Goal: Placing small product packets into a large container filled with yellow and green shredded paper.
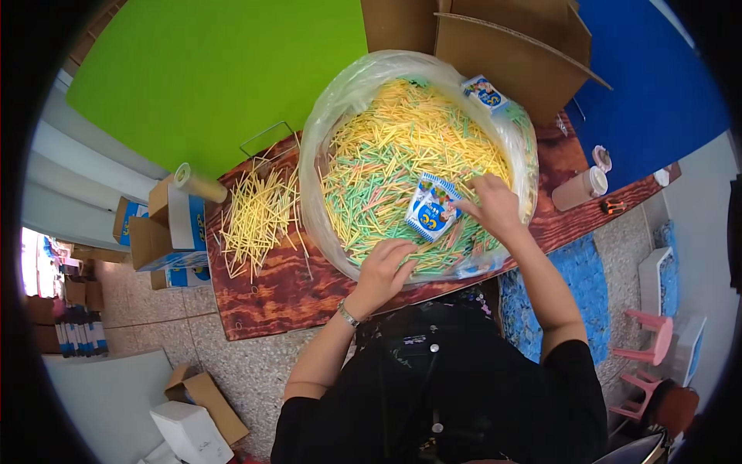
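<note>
A small blue-and-white printed packet leans on a heap of thin yellow, green and pink sticks inside a big clear plastic bag. At the packet's right edge is my right hand. Its thumb tip meets the packet, and its fingers are spread over the sticks. My left hand rests at the near rim of the bag, just below the packet's lower left corner. Its fingers are loosely bent with the thumb apart, and I see nothing in them.
Loose yellow sticks lie left of the bag on the red-brown table. Another packet sits at the bag's far right rim, before cardboard boxes. To the right stand a lidded clear container and orange-handled scissors.
</note>
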Tool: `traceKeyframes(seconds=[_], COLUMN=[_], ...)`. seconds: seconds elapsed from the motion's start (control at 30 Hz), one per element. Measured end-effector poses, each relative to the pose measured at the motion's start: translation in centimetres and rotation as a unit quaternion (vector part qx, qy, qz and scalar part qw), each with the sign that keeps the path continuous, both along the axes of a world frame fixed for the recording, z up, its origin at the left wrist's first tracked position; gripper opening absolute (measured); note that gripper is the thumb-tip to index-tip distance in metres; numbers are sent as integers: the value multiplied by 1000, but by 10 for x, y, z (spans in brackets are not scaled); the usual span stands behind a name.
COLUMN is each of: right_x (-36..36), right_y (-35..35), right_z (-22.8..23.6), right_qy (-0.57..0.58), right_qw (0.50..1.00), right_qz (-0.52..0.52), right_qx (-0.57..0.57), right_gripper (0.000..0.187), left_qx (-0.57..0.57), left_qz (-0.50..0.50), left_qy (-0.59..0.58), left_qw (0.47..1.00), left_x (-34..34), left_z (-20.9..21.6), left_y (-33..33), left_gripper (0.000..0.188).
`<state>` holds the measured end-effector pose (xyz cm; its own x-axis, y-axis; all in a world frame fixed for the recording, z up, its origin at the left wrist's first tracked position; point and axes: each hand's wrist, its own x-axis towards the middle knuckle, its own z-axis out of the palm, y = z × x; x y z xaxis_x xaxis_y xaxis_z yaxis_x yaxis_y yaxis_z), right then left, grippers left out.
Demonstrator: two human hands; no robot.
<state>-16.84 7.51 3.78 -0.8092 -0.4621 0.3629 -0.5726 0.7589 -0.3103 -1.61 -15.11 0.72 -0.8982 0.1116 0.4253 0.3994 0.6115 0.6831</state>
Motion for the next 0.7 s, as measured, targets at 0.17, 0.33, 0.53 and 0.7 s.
traceKeyframes(seconds=[0.17, 0.33, 0.53, 0.7], right_x=[-22, -17, -12, -4], right_y=[-10, -13, -7, -18], right_z=[-26, -30, 3, 40], right_qy=[-100, -21, 108, 164], right_qw=[993, 998, 977, 970], right_qz=[15, 24, 68, 152], right_qx=[66, 49, 171, 100], right_gripper=[30, 19, 11, 21], left_qx=[20, 43, 51, 92], left_qz=[11, 5, 60, 71], left_qy=[-6, -13, 31, -29], left_qw=[1000, 999, 996, 993], left_x=[-8, -26, -54, -74], left_z=[-7, -8, 4, 13], left_y=[-8, -9, 5, 17], left_gripper=[27, 27, 27, 21])
